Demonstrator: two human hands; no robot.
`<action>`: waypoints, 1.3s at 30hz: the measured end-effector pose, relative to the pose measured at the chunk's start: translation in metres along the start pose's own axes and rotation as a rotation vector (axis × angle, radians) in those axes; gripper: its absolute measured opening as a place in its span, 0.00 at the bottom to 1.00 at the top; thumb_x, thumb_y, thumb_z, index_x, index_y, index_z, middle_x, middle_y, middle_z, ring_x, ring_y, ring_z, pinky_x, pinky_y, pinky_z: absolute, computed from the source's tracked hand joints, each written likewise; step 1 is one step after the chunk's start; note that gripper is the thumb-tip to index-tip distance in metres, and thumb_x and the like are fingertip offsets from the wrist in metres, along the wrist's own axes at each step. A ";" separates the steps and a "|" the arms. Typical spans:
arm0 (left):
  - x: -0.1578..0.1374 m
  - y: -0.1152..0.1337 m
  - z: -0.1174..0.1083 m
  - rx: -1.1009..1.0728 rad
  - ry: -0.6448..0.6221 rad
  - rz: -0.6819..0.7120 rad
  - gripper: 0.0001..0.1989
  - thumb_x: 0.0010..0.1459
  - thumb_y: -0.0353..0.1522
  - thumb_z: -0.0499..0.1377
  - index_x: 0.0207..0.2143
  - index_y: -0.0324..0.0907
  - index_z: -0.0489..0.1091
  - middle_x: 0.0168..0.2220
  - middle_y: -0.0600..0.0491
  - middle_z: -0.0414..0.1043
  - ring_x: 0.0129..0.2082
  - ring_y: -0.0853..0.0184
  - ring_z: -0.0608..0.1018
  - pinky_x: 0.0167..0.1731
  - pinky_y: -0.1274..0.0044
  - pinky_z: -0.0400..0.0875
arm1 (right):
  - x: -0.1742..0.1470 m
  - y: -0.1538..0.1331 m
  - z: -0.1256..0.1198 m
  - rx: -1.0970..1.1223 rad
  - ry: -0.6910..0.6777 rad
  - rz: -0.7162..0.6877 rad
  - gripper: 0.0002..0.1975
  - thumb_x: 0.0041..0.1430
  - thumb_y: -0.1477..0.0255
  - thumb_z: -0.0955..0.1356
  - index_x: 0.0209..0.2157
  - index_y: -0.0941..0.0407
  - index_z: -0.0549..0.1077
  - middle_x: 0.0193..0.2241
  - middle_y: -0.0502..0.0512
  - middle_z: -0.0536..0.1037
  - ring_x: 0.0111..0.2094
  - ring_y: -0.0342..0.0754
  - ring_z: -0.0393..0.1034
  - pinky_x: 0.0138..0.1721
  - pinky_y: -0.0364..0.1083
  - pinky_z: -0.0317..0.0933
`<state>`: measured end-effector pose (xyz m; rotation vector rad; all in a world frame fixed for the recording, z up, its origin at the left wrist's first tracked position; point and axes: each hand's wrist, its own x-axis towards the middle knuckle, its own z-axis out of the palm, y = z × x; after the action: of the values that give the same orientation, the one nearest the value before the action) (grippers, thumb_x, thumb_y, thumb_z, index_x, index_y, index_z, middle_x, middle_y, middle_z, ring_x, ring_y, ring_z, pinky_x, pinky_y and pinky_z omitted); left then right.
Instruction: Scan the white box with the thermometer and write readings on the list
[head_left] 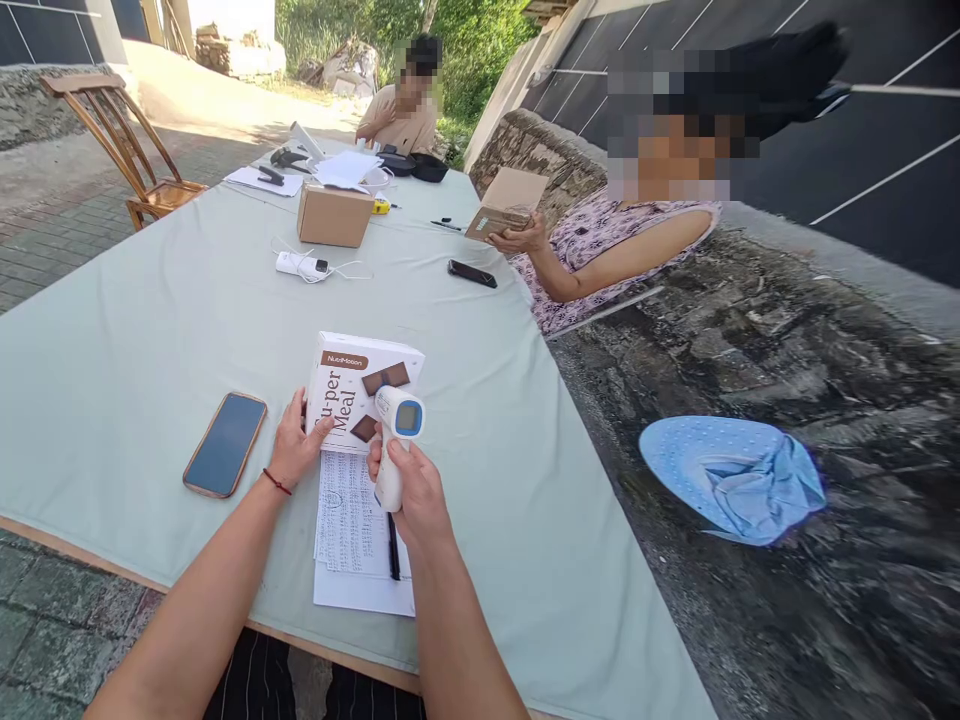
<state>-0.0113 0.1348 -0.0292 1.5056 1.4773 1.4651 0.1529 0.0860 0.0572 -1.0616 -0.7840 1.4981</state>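
Box [354, 392], contents hidden, is pinched by the left hand's grip [297, 441]; right grip [416, 492] clasps a handheld thermometer [399, 412].

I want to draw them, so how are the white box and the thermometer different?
The white box is bigger and flat-sided; the thermometer is smaller and curvy, with a handle. The white box has brown pictures and lettering, while the thermometer has a blue-edged screen. The left hand touches the white box, but the right hand grips the thermometer. Both are mostly white.
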 end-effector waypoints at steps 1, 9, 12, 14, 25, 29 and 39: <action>0.000 -0.003 0.000 -0.019 0.003 -0.011 0.36 0.58 0.49 0.60 0.63 0.42 0.57 0.52 0.42 0.71 0.52 0.55 0.74 0.52 0.62 0.70 | -0.003 0.000 -0.001 0.007 0.004 0.015 0.24 0.44 0.54 0.74 0.39 0.55 0.73 0.24 0.47 0.69 0.24 0.43 0.58 0.25 0.44 0.52; 0.002 -0.010 0.003 -0.024 0.129 0.062 0.42 0.56 0.49 0.62 0.65 0.43 0.49 0.60 0.40 0.60 0.60 0.53 0.66 0.60 0.59 0.63 | -0.032 0.003 -0.009 0.016 0.045 0.071 0.28 0.42 0.53 0.75 0.41 0.56 0.74 0.24 0.48 0.70 0.25 0.42 0.59 0.26 0.43 0.55; 0.004 -0.010 0.003 0.077 0.142 0.128 0.42 0.56 0.47 0.62 0.65 0.41 0.49 0.60 0.39 0.59 0.62 0.53 0.64 0.61 0.59 0.61 | -0.041 0.006 -0.013 -0.006 0.046 0.086 0.28 0.42 0.53 0.75 0.39 0.57 0.74 0.24 0.49 0.70 0.25 0.42 0.59 0.26 0.44 0.55; 0.005 -0.011 0.003 0.102 0.134 0.121 0.40 0.58 0.45 0.61 0.66 0.42 0.47 0.62 0.39 0.58 0.63 0.53 0.64 0.61 0.60 0.62 | -0.047 0.008 -0.015 -0.018 0.041 0.097 0.27 0.42 0.52 0.75 0.38 0.57 0.75 0.24 0.49 0.70 0.25 0.42 0.60 0.27 0.44 0.56; 0.006 -0.012 0.001 0.242 0.209 0.062 0.31 0.59 0.36 0.59 0.64 0.44 0.57 0.42 0.48 0.63 0.40 0.63 0.71 0.43 0.68 0.74 | -0.075 0.016 -0.038 -0.042 0.108 0.161 0.28 0.42 0.51 0.76 0.39 0.58 0.76 0.25 0.51 0.71 0.26 0.43 0.61 0.28 0.44 0.58; 0.004 -0.014 0.001 0.167 0.199 0.060 0.28 0.59 0.32 0.57 0.62 0.42 0.59 0.42 0.48 0.62 0.38 0.65 0.70 0.39 0.70 0.76 | -0.082 0.022 -0.052 -0.038 0.142 0.180 0.26 0.44 0.53 0.76 0.39 0.57 0.76 0.27 0.51 0.72 0.27 0.44 0.62 0.29 0.44 0.60; 0.003 -0.021 0.003 0.056 -0.022 0.072 0.32 0.58 0.31 0.57 0.65 0.43 0.54 0.54 0.42 0.67 0.57 0.58 0.72 0.57 0.59 0.70 | -0.095 0.028 -0.069 -0.029 0.245 0.224 0.25 0.42 0.54 0.77 0.38 0.56 0.76 0.27 0.52 0.74 0.28 0.46 0.64 0.29 0.45 0.61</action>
<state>-0.0162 0.1437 -0.0482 1.6184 1.4768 1.4546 0.2066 -0.0176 0.0249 -1.3613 -0.5292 1.5088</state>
